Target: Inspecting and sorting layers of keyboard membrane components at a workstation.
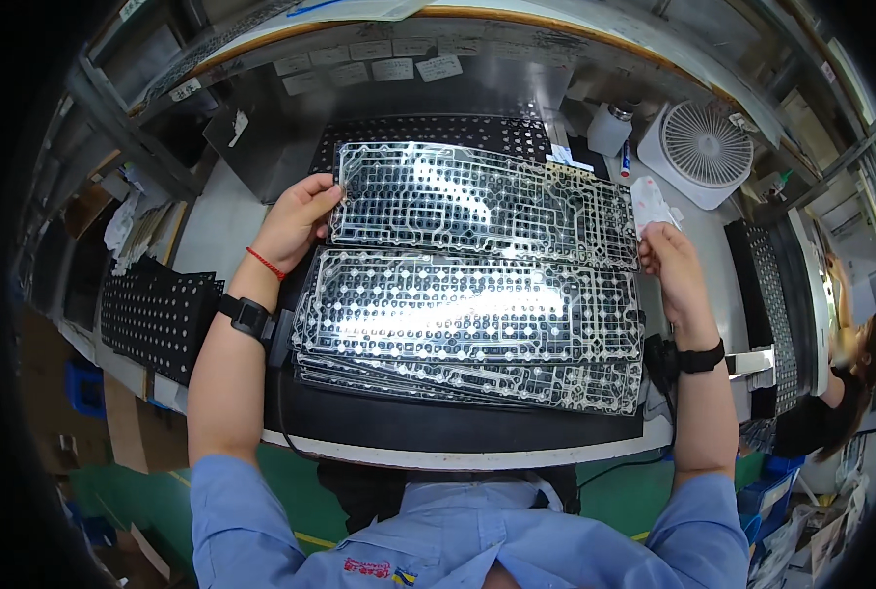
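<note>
One see-through sheet (pixel 487 201), held at both ends

The left hand (pixel 299 221) and right hand (pixel 674 270) pinch its sides with their fingers. It is just past a pile of sheets (pixel 458 306) on the table (pixel 708 245).

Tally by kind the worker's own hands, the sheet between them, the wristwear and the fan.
Left hand and right hand: 2
Clear patterned sheet between them: 1
Black wrist straps: 2
Red bracelet: 1
White fan: 1
Total: 7
</note>
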Demonstrator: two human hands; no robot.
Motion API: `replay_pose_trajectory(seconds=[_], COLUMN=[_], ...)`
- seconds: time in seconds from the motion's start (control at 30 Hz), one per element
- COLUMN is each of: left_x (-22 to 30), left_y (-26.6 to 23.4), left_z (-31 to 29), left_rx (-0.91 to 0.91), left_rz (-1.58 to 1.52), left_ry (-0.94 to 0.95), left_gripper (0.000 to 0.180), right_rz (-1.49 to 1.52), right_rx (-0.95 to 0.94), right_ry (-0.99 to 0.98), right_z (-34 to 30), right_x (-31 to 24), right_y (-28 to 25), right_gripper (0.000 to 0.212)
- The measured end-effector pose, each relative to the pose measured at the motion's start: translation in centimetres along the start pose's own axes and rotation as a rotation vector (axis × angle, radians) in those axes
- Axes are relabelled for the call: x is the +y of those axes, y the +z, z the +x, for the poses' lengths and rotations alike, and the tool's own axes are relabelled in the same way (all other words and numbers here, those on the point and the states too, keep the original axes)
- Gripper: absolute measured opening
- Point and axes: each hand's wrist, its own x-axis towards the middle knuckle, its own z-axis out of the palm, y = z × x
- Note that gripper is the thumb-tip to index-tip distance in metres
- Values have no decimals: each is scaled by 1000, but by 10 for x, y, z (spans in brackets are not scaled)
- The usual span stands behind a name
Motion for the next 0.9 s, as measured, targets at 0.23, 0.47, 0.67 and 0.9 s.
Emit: replay_pose_trajectory(seconds=[0.23, 0.47, 0.67, 0.9], left_x=[-4, 0, -10, -6], left_y=[-4, 4, -6, -2], left_z=[2, 0, 6, 1], left_rx=[2, 44, 22, 15], left_rz=[-23, -109, -157, -171], left_ry=[24, 11, 36, 71], left_gripper=[18, 20, 20, 17], right_rz=[79, 79, 123, 109], right_rx=[-37, -37, -14, 10], right_ry=[65, -177, -237, -252], right_z=[2, -4, -2, -3], right_x=[1, -3, -1, 1], right_y=[6, 10, 9, 8], right_gripper=[31, 20, 16, 17])
